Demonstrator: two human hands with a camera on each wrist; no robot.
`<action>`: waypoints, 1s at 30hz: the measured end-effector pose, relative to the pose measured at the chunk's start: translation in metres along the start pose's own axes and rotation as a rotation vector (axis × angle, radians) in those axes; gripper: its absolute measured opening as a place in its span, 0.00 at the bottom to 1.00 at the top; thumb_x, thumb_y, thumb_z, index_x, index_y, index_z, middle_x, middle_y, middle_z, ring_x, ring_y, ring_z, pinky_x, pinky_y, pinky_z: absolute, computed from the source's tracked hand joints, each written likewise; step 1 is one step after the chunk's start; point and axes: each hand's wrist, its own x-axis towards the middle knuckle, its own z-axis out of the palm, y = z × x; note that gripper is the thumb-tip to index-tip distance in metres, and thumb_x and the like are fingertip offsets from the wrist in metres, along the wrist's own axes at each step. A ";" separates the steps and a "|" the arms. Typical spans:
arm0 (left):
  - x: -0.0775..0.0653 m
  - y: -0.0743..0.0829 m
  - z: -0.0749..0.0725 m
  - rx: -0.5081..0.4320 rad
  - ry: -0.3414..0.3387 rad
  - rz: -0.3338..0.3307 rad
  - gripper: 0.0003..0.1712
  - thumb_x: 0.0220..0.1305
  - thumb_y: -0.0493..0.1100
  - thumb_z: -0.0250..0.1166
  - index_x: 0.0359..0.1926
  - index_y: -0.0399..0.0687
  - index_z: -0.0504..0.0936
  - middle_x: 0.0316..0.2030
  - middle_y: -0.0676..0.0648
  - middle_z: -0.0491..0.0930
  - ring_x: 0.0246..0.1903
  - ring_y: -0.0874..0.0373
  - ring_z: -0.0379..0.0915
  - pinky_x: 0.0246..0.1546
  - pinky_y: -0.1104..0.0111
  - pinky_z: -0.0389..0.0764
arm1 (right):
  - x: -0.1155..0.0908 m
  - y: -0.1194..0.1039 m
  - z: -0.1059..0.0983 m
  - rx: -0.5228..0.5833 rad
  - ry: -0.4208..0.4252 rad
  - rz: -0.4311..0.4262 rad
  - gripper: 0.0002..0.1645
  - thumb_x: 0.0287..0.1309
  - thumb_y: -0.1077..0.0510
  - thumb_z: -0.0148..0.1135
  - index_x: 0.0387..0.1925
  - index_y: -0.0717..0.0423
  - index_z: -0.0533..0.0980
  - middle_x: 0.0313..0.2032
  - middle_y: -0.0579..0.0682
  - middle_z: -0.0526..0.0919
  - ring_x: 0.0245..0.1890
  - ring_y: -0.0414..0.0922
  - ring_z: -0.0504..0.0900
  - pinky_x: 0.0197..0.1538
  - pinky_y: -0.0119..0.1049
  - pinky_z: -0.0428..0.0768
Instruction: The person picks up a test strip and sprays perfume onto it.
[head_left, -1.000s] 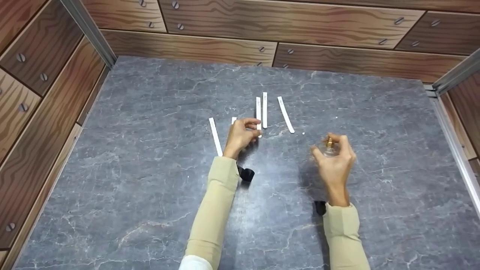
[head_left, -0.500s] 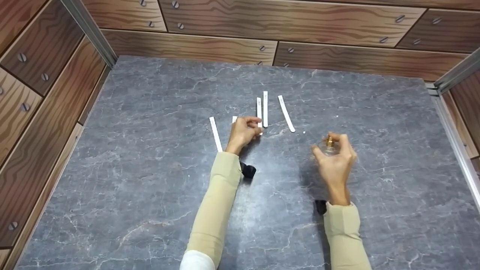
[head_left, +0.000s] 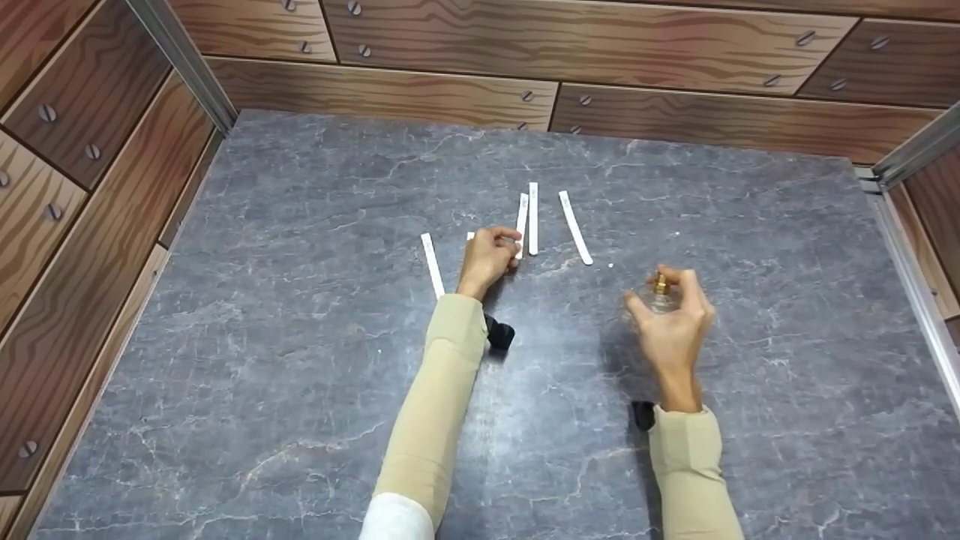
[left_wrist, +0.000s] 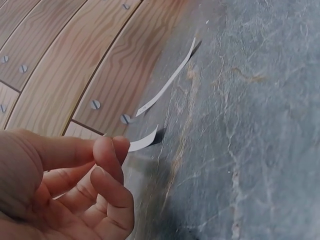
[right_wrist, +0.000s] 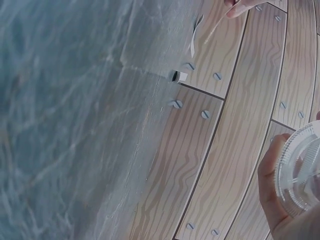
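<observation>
My left hand [head_left: 486, 261] pinches the lower end of a narrow white paper test strip [head_left: 523, 208], tilted above the table. In the right wrist view that strip [right_wrist: 217, 28] hangs thin from the left fingertips. My right hand [head_left: 670, 334] grips a clear glass perfume bottle [head_left: 660, 302] with a gold spray top [head_left: 660, 283], its index finger at the top. The bottle's ribbed base [right_wrist: 287, 172] shows in the right wrist view. Other strips lie beyond the left hand: an upright one [head_left: 533, 217] and a slanted one [head_left: 576, 229].
Left of the left hand lies another strip [head_left: 433, 264], and one more [head_left: 470, 235] is mostly covered by that hand. Tiny white specks dot the grey marbled table [head_left: 300, 375]. Wood-patterned walls [head_left: 435, 90] enclose its back and sides.
The left hand has shifted slightly away from the body, and the strip in it has tilted to the right at its top. The right hand with the perfume bottle stays almost still.
</observation>
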 end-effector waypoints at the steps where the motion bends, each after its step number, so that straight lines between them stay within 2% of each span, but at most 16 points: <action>1: 0.001 0.001 0.000 0.009 0.009 -0.005 0.12 0.67 0.27 0.60 0.48 0.31 0.84 0.23 0.51 0.77 0.18 0.64 0.72 0.19 0.78 0.72 | 0.000 0.000 0.000 0.000 0.000 -0.002 0.25 0.33 0.79 0.76 0.39 0.74 0.77 0.33 0.63 0.84 0.35 0.32 0.77 0.45 0.23 0.76; 8: 0.006 0.002 0.002 0.064 0.082 -0.016 0.14 0.69 0.29 0.55 0.50 0.34 0.84 0.26 0.48 0.81 0.17 0.65 0.73 0.17 0.79 0.73 | 0.001 0.001 -0.001 0.003 0.002 -0.009 0.25 0.33 0.79 0.77 0.39 0.74 0.77 0.33 0.64 0.84 0.34 0.32 0.77 0.44 0.23 0.77; 15: 0.008 0.004 0.000 0.091 0.122 -0.008 0.16 0.69 0.30 0.54 0.52 0.36 0.84 0.32 0.43 0.85 0.18 0.66 0.73 0.19 0.78 0.74 | 0.000 0.000 0.000 0.022 -0.007 0.007 0.25 0.34 0.79 0.76 0.39 0.75 0.77 0.33 0.64 0.84 0.34 0.33 0.77 0.44 0.24 0.77; 20: 0.011 0.004 -0.001 0.014 0.117 -0.007 0.16 0.70 0.30 0.55 0.56 0.35 0.81 0.37 0.38 0.86 0.21 0.63 0.75 0.25 0.75 0.82 | 0.000 -0.001 0.001 0.022 -0.022 0.019 0.25 0.34 0.79 0.76 0.39 0.76 0.76 0.32 0.63 0.83 0.34 0.39 0.78 0.44 0.25 0.78; 23: 0.012 0.004 -0.001 0.002 0.111 -0.015 0.17 0.71 0.30 0.55 0.58 0.35 0.80 0.39 0.37 0.86 0.23 0.62 0.77 0.26 0.74 0.83 | 0.000 -0.001 0.001 0.021 -0.027 0.019 0.25 0.34 0.79 0.76 0.39 0.76 0.76 0.32 0.64 0.83 0.34 0.44 0.79 0.43 0.25 0.78; 30: 0.010 0.004 -0.005 0.028 0.098 -0.037 0.19 0.72 0.31 0.53 0.60 0.35 0.78 0.35 0.37 0.86 0.20 0.60 0.77 0.19 0.77 0.77 | -0.002 -0.001 0.000 0.016 -0.018 0.014 0.25 0.34 0.79 0.77 0.39 0.75 0.77 0.32 0.63 0.83 0.33 0.38 0.78 0.42 0.24 0.77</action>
